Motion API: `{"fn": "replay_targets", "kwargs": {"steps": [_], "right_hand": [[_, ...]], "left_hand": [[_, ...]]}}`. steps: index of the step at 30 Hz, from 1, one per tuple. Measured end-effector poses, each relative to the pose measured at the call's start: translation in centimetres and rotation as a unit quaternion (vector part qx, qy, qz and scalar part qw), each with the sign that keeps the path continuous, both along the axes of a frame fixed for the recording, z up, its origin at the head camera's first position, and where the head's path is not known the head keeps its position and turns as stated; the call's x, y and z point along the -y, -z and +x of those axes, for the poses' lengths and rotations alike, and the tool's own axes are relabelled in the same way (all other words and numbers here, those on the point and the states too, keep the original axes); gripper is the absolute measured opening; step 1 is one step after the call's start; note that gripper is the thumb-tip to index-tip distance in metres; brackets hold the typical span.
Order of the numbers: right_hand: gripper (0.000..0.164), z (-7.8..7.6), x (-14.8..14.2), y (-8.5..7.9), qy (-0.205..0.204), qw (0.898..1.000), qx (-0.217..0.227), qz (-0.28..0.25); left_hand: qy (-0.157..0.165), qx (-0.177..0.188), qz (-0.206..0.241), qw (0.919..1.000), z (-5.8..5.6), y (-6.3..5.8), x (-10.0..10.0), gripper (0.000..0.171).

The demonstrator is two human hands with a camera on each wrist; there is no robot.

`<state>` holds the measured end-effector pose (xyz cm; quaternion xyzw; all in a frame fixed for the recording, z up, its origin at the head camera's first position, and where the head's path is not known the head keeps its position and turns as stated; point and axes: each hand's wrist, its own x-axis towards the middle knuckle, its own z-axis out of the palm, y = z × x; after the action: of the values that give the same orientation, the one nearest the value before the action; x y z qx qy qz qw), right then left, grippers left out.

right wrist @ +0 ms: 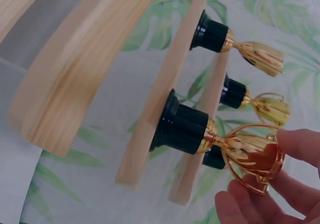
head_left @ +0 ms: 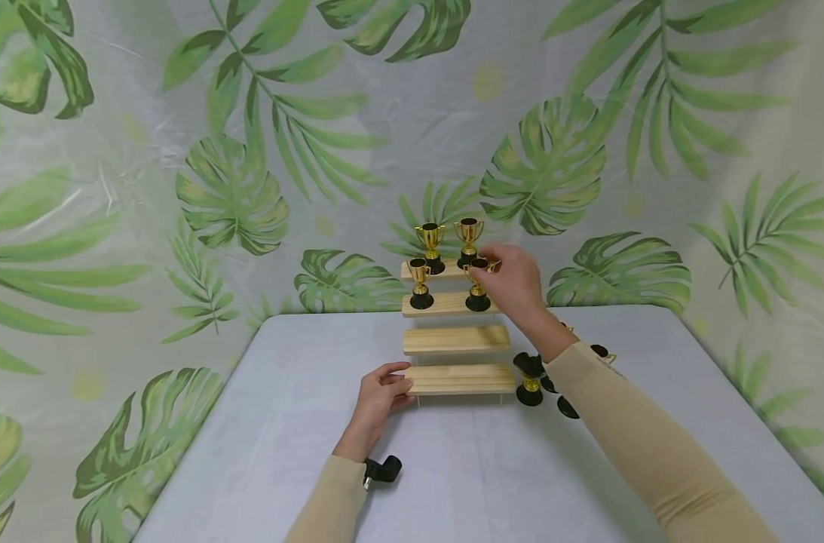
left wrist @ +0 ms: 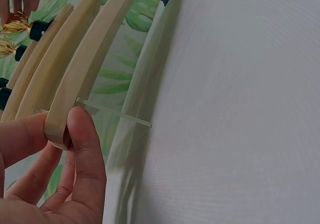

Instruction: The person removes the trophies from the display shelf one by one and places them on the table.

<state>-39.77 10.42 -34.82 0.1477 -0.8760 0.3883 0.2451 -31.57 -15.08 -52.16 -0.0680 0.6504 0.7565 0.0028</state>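
Observation:
My right hand (head_left: 516, 285) pinches the handle and rim of a small gold trophy cup (right wrist: 252, 154) with a black base. That base sits on the right end of the second-highest step (head_left: 445, 305) of a wooden tiered stand. Beside it on the same step stands another trophy (head_left: 421, 292), and two more trophies (head_left: 431, 245) stand on the top step. At the stand's lower left, my left hand (head_left: 376, 400) grips the end of the lowest step (left wrist: 62, 121) between thumb and fingers. A clear support (left wrist: 117, 113) shows below that step.
Several trophies (head_left: 530, 394) are on the table to the right of the stand, partly hidden behind my right forearm. The white-covered table (head_left: 296, 362) reaches back to a leaf-patterned curtain (head_left: 344, 188). A small black device (head_left: 384, 469) is on my left wrist.

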Motion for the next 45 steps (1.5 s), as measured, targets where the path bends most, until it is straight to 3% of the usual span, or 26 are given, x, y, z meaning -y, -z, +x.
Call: {"fn": "replay_targets", "kwargs": {"steps": [15, 23, 34, 45], "right_hand": [[0.039, -0.4, -0.7, 0.5, 0.003, 1.000, -0.015, 0.021], [0.037, -0.7, -0.9, 0.2, 0.012, 0.999, -0.001, 0.045], [0.033, -1.0, -0.8, 0.0, 0.005, 0.999, -0.011, 0.050], [0.033, 0.5, -0.9, -0.1, -0.013, 0.999, -0.020, 0.047]], "left_hand": [[0.018, 0.000, 0.002, 0.9998, -0.1, -0.3, -0.9, 0.042], [0.022, 0.002, 0.002, 0.9997, -0.3, -0.5, -1.2, 0.040], [0.027, 0.004, 0.005, 0.9996, -0.3, -0.7, -0.8, 0.043], [0.015, 0.003, 0.001, 0.9999, 0.3, -0.3, 0.0, 0.042]]}}
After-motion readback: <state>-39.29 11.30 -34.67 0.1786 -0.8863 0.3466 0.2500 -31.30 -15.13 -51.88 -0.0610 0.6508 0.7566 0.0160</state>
